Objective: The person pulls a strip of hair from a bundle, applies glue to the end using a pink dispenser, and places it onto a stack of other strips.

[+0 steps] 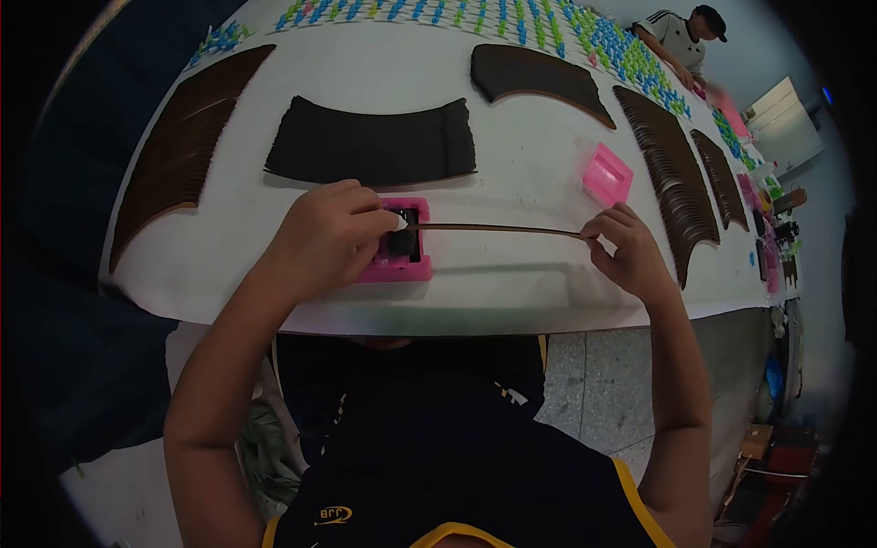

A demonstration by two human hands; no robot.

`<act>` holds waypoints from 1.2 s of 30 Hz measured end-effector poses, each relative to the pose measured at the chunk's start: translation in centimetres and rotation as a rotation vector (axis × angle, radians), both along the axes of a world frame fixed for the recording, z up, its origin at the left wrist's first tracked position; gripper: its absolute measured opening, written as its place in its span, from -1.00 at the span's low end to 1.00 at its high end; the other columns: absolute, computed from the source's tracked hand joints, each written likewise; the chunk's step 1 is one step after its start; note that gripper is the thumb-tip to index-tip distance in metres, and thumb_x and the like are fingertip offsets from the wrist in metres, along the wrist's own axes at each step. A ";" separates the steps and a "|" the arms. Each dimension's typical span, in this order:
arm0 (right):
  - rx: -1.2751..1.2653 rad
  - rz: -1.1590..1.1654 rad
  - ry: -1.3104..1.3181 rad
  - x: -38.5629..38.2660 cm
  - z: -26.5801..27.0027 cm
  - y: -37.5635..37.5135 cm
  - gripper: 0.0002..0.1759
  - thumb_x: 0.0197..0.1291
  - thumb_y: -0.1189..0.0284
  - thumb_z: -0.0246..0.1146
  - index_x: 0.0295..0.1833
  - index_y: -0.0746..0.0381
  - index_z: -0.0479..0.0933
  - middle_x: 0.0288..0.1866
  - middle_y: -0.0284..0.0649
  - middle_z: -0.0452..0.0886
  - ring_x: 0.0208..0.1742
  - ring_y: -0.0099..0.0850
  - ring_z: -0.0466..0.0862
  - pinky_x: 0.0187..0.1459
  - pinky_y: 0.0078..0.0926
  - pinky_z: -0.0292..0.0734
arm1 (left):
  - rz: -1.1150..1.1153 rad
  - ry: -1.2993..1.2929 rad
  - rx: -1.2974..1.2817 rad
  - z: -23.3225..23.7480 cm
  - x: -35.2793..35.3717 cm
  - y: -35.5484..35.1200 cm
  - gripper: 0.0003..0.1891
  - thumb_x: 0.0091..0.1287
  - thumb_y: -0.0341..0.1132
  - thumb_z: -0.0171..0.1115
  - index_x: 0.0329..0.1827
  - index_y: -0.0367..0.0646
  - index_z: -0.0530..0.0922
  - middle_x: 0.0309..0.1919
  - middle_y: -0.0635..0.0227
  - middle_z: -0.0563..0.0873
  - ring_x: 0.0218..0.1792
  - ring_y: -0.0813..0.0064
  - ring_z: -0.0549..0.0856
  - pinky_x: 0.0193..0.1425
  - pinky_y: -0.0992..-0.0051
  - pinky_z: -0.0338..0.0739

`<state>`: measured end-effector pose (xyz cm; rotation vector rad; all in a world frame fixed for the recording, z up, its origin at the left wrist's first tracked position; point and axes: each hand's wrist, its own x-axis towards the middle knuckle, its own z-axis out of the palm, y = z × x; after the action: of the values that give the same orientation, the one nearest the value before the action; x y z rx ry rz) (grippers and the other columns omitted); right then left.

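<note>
A thin brown slat (498,227) stretches level between my two hands, above the white table. My right hand (630,248) pinches its right end between thumb and fingertips. At the other end my left hand (333,233) is closed, with a small white piece (401,221) showing at its fingertips against the slat; what this piece is I cannot make out. Beneath those fingertips sits an open pink box (420,268) with something black inside, partly hidden by the hand. A pink lid-like tray (607,173) lies just beyond my right hand.
Fanned brown slats lie at the left (174,151) and right (671,173). Two black curved stacks (370,142) (539,78) lie farther back. Rows of blue and green clips (530,23) line the far side. Another person (685,41) works at the far right.
</note>
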<state>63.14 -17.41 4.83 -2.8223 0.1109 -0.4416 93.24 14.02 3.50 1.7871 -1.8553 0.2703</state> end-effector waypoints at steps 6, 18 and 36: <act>-0.037 0.006 -0.060 0.0 -0.5 0.0 -0.78 0.06 0.70 0.39 -0.18 0.24 0.64 -0.26 -0.22 0.71 -0.16 -0.17 0.65 -0.03 -0.25 0.63 | 0.004 -0.006 0.023 0.2 0.0 0.0 -0.75 0.08 -0.59 0.44 -0.19 -0.12 0.81 -0.29 0.31 0.77 -0.23 0.26 0.75 -0.17 0.26 0.70; -0.406 -0.075 -0.166 0.4 6.3 -1.2 -0.80 0.15 0.66 0.40 -0.12 0.23 0.65 -0.18 -0.20 0.71 -0.08 -0.12 0.67 -0.04 -0.16 0.64 | -0.049 0.082 -0.035 0.2 -1.4 -2.1 -0.77 0.12 -0.61 0.43 -0.18 -0.16 0.80 -0.37 0.33 0.79 -0.26 0.30 0.65 -0.13 0.32 0.63; 0.006 -0.057 -0.113 4.1 16.0 -3.7 -0.87 0.31 0.67 0.28 -0.09 0.26 0.57 -0.14 -0.31 0.58 -0.04 -0.45 0.61 0.05 -0.45 0.54 | -0.310 1.382 0.320 3.9 -0.5 -1.8 -0.87 0.41 -0.55 0.37 -0.05 -0.19 0.66 -0.29 0.43 0.82 -0.23 0.65 0.75 -0.12 0.52 0.64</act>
<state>67.23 -21.12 20.83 -2.7868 0.1689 -0.6118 92.77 12.24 7.38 1.1851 -1.0680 -1.1425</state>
